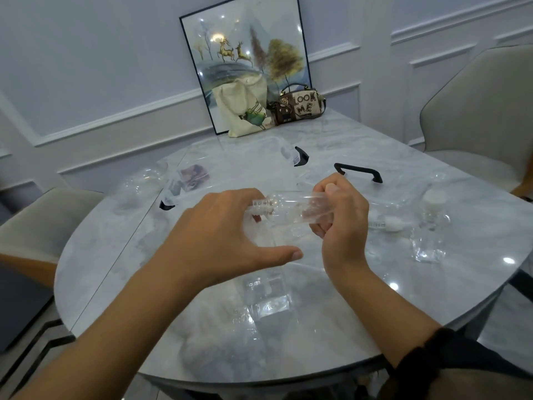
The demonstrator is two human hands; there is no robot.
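Observation:
A clear plastic bottle (291, 210) lies sideways in the air above the marble table (331, 321). Its open threaded neck points left. My right hand (340, 217) grips the bottle's body at the right end, fingers wrapped round it. My left hand (222, 235) is at the neck; its fingers curl round the threaded end and the thumb is spread away below. Part of the neck is hidden behind my left fingers.
Another clear bottle (268, 304) stands near the front edge. A white pump head (388, 223) and a white-capped clear bottle (431, 223) are at the right. Clear containers with black handles (359, 170) lie behind. A tote bag (245, 108), handbag (297, 106) and framed picture (245, 53) stand at the back; chairs flank the table.

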